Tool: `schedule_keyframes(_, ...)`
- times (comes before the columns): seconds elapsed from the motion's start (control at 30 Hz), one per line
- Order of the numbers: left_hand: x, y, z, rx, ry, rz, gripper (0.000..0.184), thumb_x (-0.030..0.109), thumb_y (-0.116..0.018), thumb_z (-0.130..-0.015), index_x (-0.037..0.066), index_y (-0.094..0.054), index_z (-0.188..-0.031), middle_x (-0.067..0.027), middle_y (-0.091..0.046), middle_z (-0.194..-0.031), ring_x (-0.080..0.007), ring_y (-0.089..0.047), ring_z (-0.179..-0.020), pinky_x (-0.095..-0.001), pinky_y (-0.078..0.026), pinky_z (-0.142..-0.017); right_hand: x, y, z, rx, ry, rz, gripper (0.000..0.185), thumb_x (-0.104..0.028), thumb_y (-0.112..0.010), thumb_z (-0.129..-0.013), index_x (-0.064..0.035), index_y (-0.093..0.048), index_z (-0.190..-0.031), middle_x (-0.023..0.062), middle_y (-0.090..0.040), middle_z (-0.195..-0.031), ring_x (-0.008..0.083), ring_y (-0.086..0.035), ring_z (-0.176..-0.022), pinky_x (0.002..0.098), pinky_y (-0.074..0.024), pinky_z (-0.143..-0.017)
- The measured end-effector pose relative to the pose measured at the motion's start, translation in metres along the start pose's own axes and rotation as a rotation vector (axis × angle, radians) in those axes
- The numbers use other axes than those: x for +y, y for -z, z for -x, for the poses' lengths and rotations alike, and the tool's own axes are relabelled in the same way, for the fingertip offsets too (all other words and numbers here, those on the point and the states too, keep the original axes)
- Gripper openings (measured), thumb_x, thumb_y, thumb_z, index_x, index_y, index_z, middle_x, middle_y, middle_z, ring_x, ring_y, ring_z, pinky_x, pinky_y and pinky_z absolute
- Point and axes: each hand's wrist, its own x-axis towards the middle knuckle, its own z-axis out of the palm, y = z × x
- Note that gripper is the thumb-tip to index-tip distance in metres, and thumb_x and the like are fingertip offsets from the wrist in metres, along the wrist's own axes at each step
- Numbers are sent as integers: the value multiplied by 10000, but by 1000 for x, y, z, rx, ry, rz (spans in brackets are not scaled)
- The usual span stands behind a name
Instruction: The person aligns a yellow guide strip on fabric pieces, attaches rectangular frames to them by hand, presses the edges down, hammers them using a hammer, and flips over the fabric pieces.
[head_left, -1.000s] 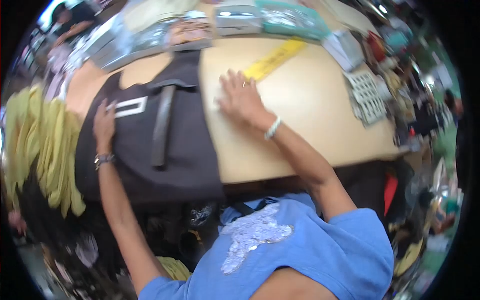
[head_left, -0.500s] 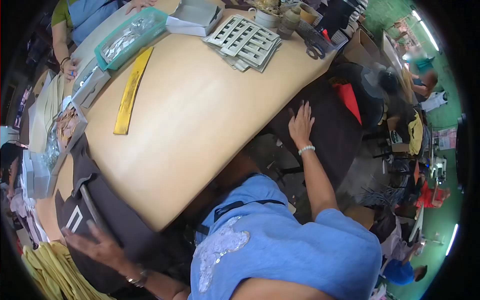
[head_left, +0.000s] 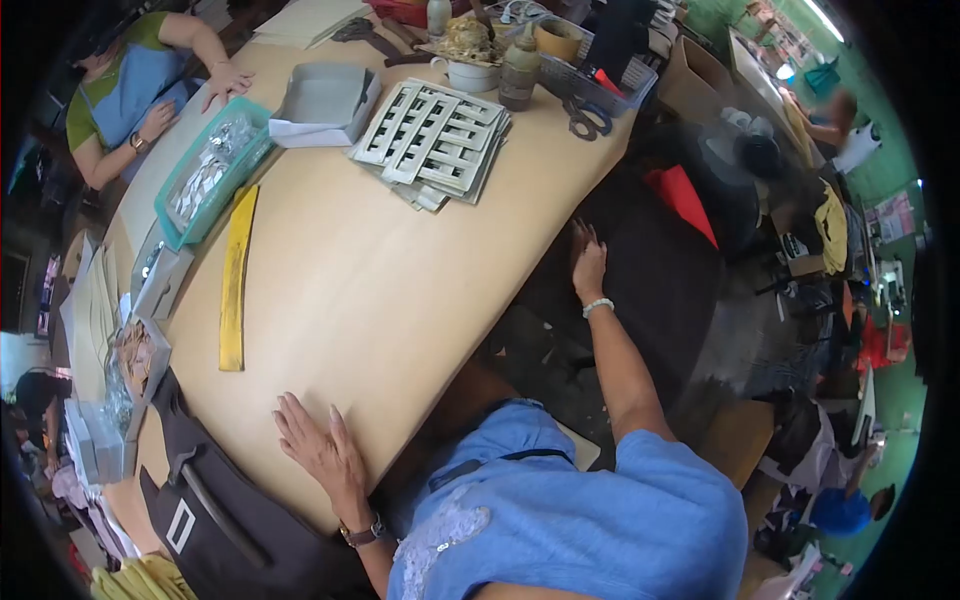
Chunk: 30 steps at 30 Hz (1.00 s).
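My left hand (head_left: 322,450) lies on the tan tabletop (head_left: 340,300) near its front edge, fingers spread, holding nothing. Beside it, dark cloth (head_left: 225,480) with a white rectangular outline and a strip-like fold hangs over the table's left corner. To the right of the table, my right hand (head_left: 590,258) is turned edge-on at the near border of a large dark cloth (head_left: 650,290). Its fingers look bent around that border; the thumb is hidden. A yellow ruler-like strip (head_left: 236,285) rests on the tabletop beyond my left hand.
Stacked pale slotted templates (head_left: 432,140), a grey open box (head_left: 325,100) and a teal basket (head_left: 212,175) stand on the table. Scissors (head_left: 588,118) lie at the far right by a bin (head_left: 640,80). Across the table sits a person (head_left: 130,100). A red piece (head_left: 683,205) lies past the dark cloth.
My left hand has moved from above the dark cloth onto the tabletop. My right hand has gone from flat on the cloth to its border. The view has shifted.
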Motion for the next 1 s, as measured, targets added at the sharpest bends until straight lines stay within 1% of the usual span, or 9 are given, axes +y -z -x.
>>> schedule_keyframes(0.13, 1, 1, 1, -14, -1, -11, 623, 364, -422, -959, 52, -217, -1459, -143, -220, -1514, -329, -136, -1412, -546, -87, -1105, -15, 49, -9, 188, -682, -880, 394, -294, -476, -952, 15, -581, -1172, 146, -595, -1202, 296, -561, -1090, 334, -388, -1000)
schedule_keyframes(0.2, 3, 2, 2, -2, -14, -10, 594, 341, -414, -968, 65, -224, -1459, -151, -240, -1506, -334, -150, -1408, -545, -91, -1102, 7, 61, -20, 540, -765, -1138, 383, -296, -531, -924, 48, -611, -1072, 114, -646, -1078, 248, -607, -992, 336, -421, -971)
schedule_keyframes(0.27, 4, 4, 3, 3, -14, 14, 584, 322, -418, -970, 66, -226, -1459, -156, -250, -1501, -328, -155, -1408, -534, -94, -1106, 32, 90, -25, 447, -735, -1454, 366, -281, -512, -935, 25, -605, -1113, 131, -633, -1117, 275, -609, -999, 371, -468, -927)
schedule_keyframes(0.43, 16, 12, 6, 12, -70, 438, 626, 236, -500, -925, 11, -235, -1445, -178, -244, -1499, -325, -161, -1407, -446, -114, -1134, -68, 174, -3, 269, -450, -1578, 384, -278, -485, -951, 10, -571, -1189, 111, -599, -1203, 234, -578, -1096, 350, -438, -979)
schedule_keyframes(0.6, 88, 25, 4, -277, -297, 1052, 1016, 207, -814, -625, -17, -240, -1433, -201, -280, -1470, -280, -233, -1381, -388, -180, -1130, -256, 177, 66, 89, -224, -1410, 438, -326, -492, -957, -17, -536, -1264, 87, -583, -1232, 178, -550, -1121, 290, -367, -1019)
schedule_keyframes(0.67, 95, 10, 3, -347, -339, 1220, 1029, 199, -855, -580, -28, -287, -1408, -202, -361, -1421, -276, -326, -1337, -385, -254, -1108, -302, 133, 93, 63, 298, -1065, 439, -326, -475, -972, 24, -538, -1230, 81, -596, -1179, 147, -532, -1059, 290, -387, -958)
schedule_keyframes(0.73, 82, 13, 1, -445, -315, 1275, 904, 158, -836, -622, -32, -348, -1359, -173, -442, -1339, -255, -430, -1238, -361, -339, -1052, -340, 91, 112, 72, 694, -834, 450, -325, -458, -986, 64, -541, -1196, 76, -608, -1127, 116, -514, -997, 289, -407, -897)
schedule_keyframes(0.8, 76, 24, 0, -401, -167, 1420, 750, 104, -787, -682, -31, -400, -1310, -139, -499, -1268, -225, -504, -1146, -335, -402, -994, -394, 78, 124, -770, 297, -1493, 487, -344, -455, -985, 79, -517, -1218, 80, -604, -1132, 120, -501, -1041, 279, -385, -936)
schedule_keyframes(1.0, 27, 35, -19, 70, 305, 1636, 527, -58, -543, -815, -15, -411, -1323, -96, -528, -1218, -175, -543, -1064, -301, -443, -926, -404, 31, 141, -896, 616, -1082, 529, -370, -418, -984, 42, -450, -1314, 168, -457, -1365, 229, -384, -1300, 294, -255, -1091)
